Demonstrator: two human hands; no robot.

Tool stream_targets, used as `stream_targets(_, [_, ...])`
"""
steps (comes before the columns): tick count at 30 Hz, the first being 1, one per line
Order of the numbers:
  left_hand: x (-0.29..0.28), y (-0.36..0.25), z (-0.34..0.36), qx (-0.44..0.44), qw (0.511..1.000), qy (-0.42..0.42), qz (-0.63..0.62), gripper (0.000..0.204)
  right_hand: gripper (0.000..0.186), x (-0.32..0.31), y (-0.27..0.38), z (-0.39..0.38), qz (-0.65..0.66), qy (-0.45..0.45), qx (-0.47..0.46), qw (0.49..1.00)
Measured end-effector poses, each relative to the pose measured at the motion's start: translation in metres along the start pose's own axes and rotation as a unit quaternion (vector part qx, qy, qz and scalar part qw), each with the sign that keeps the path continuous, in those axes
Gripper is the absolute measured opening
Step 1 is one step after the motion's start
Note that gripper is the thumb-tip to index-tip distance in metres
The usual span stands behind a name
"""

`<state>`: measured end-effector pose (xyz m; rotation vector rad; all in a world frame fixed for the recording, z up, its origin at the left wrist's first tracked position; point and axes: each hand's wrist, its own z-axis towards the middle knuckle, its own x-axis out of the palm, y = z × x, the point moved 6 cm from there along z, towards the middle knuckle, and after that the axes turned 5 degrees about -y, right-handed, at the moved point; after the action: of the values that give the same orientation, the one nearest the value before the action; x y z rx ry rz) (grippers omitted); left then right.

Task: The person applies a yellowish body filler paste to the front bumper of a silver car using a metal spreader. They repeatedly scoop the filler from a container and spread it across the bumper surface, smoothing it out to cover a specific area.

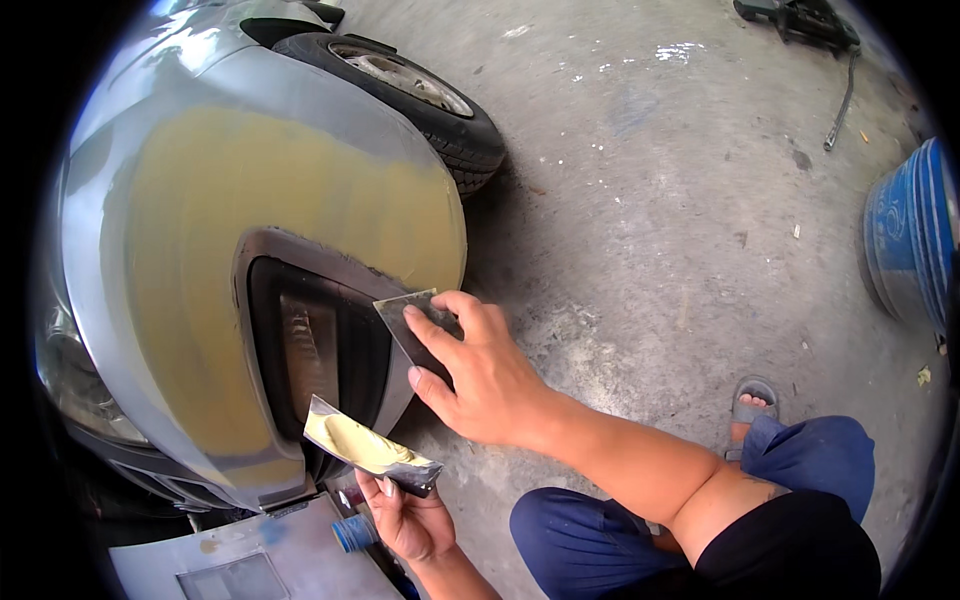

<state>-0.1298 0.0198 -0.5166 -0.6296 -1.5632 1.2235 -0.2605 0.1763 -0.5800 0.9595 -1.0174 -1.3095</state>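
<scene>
In my right hand (480, 375) is a thin dark spreader (415, 325), pinched between thumb and fingers beside the lower right edge of the car bumper (190, 250). A wide patch of dried yellow filler covers much of the grey bumper, around a dark fog light recess (310, 340). Lower down, my left hand (405, 520) grips a second spreader (425, 478) from beneath. A mound of pale yellow filler paste (365, 443) lies on that blade. The two spreaders are apart from each other.
A front wheel (400, 85) juts out behind the bumper. Blue buckets (910, 235) stand at the right, and a black jack (800, 20) with a metal bar (843, 105) lies at the far right. Below the bumper, a pale panel (250, 555) sits beside a small blue-labelled can (352, 533).
</scene>
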Motion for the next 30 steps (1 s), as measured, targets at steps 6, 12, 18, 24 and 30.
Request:
stream_targets(6, [0.009, 0.004, -0.003, -0.007, 1.0, 0.011, -0.005, 0.055, 0.064, -0.027, -0.127, 0.084, 0.075, -0.001, 0.189, 0.979])
stream_targets(12, [0.001, 0.003, -0.008, -0.005, 1.0, -0.008, 0.016, 0.054, 0.059, -0.027, -0.158, 0.139, 0.141, 0.053, 0.189, 0.97])
stream_targets(18, [-0.009, 0.003, -0.008, 0.004, 0.998, -0.044, 0.043, 0.052, 0.051, -0.022, -0.141, 0.136, 0.149, 0.051, 0.08, 0.984])
stream_targets(24, [-0.005, 0.007, -0.004, 0.002, 0.999, -0.042, 0.032, 0.055, 0.055, -0.003, -0.127, 0.078, 0.108, 0.052, 0.091, 0.989])
stream_targets(30, [-0.001, 0.008, 0.001, -0.007, 1.0, -0.015, 0.02, 0.056, 0.056, 0.019, -0.093, 0.022, 0.078, -0.002, 0.072, 0.994])
